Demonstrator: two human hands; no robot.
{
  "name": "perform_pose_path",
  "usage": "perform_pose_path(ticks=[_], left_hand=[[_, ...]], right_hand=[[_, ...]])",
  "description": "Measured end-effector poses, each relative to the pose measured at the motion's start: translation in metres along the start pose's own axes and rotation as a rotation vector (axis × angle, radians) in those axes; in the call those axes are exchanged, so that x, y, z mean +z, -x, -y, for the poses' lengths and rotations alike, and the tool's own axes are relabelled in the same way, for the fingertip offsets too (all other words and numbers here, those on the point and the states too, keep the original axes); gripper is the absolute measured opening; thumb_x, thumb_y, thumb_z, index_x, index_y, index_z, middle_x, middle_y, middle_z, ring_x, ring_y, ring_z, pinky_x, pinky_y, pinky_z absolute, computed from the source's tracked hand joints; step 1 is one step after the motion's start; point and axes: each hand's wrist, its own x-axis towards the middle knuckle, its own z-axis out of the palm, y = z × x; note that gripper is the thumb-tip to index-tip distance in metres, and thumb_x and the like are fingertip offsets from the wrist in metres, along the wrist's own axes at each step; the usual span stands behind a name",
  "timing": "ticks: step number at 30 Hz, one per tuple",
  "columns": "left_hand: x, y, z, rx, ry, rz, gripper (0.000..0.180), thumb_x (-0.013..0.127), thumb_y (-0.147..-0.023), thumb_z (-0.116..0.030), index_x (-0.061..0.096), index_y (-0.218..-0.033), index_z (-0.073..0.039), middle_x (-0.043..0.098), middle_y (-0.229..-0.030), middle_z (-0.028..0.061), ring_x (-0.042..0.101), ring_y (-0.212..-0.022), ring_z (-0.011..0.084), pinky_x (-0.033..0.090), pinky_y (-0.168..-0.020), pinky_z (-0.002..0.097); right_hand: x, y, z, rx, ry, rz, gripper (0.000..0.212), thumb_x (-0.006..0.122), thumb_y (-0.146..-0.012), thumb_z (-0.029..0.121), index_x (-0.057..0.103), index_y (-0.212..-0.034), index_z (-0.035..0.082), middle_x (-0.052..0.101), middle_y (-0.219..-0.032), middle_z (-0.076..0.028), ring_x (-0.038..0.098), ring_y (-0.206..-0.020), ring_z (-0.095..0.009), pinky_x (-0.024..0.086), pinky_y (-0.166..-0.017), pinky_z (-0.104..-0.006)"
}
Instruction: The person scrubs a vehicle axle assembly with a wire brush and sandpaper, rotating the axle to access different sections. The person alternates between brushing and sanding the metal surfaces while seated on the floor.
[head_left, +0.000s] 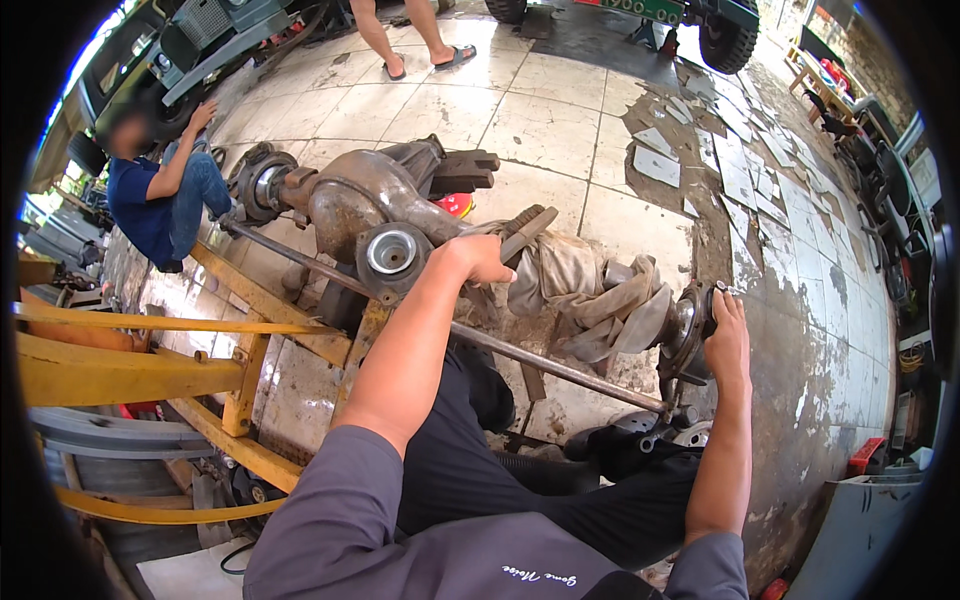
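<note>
Before you, bright daylight glares off white square tiles [505,80] beyond the brown metal axle [350,190]; outer edges bend.

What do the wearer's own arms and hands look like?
Short dark-grey sleeves, left sleeve and right sleeve, both plain where visible; forearms bare below. Left hand and right hand ungloved. No watch, bracelet or cable shows on either arm.
</note>
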Motion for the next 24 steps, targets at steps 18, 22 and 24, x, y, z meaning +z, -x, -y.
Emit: perform_pose_path(ticks=[18, 22, 24], left_hand=[[0.004, -0.004, 0.001, -0.016, -0.109, -0.004, 0.06, 0.079, -0.078, -0.04, 0.058, -0.114, 0.003, 0.069, -0.101, 0.0181, 0.068, -0.091, 0.0265, 0.053, -0.078, 0.0372], [0.007, -0.002, 0.0, -0.011, -0.095, -0.035, 0.056, 0.079, -0.077, -0.04, 0.061, -0.11, 0.002, 0.07, -0.1, 0.0168, 0.068, -0.091, 0.0275, 0.053, -0.079, 0.037], [0.012, -0.002, 0.001, 0.023, -0.122, -0.099, 0.055, 0.079, -0.077, -0.039, 0.062, -0.109, 0.002, 0.07, -0.099, 0.0169, 0.068, -0.091, 0.0274, 0.053, -0.078, 0.037]], right_hand=[[-0.004, -0.008, 0.002, -0.006, -0.012, 0.032, 0.061, 0.048, -0.075, -0.015, 0.053, -0.134, 0.0, 0.05, -0.141, -0.019, 0.041, -0.135, -0.04, 0.034, -0.113, -0.0429], [0.005, -0.008, -0.005, -0.022, 0.005, 0.009, 0.062, 0.045, -0.075, -0.016, 0.054, -0.133, 0.001, 0.051, -0.14, -0.02, 0.041, -0.135, -0.04, 0.034, -0.113, -0.0425], [-0.001, -0.005, -0.008, -0.021, -0.025, 0.033, 0.061, 0.043, -0.075, -0.016, 0.054, -0.133, 0.0, 0.05, -0.141, -0.02, 0.04, -0.135, -0.04, 0.034, -0.113, -0.0425]])
